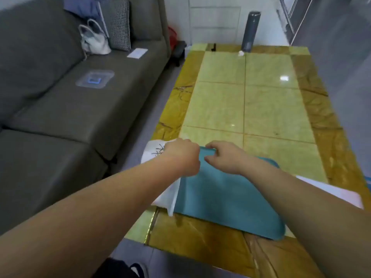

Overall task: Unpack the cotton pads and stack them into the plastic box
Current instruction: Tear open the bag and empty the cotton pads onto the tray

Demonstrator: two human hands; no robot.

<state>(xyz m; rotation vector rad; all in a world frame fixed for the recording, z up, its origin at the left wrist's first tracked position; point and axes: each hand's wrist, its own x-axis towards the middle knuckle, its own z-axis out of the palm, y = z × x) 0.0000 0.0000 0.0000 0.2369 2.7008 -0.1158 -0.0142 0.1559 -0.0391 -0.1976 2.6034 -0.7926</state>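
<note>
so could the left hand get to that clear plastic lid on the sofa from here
Probably, with a lean: the clear plastic lid lies bare on the sofa, nothing between. But the left hand grips the white bag at the teal pack, so it must let go first.

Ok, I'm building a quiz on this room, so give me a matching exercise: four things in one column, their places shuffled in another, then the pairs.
1 teal fabric mat
2 clear square plastic lid
3 dark grey cylindrical flask
4 white handbag

A far end of yellow-green tiled table
B flat on grey fabric sofa seat
C near end of table
D leaning against sofa backrest

Pairs: 1-C, 2-B, 3-A, 4-D
</note>
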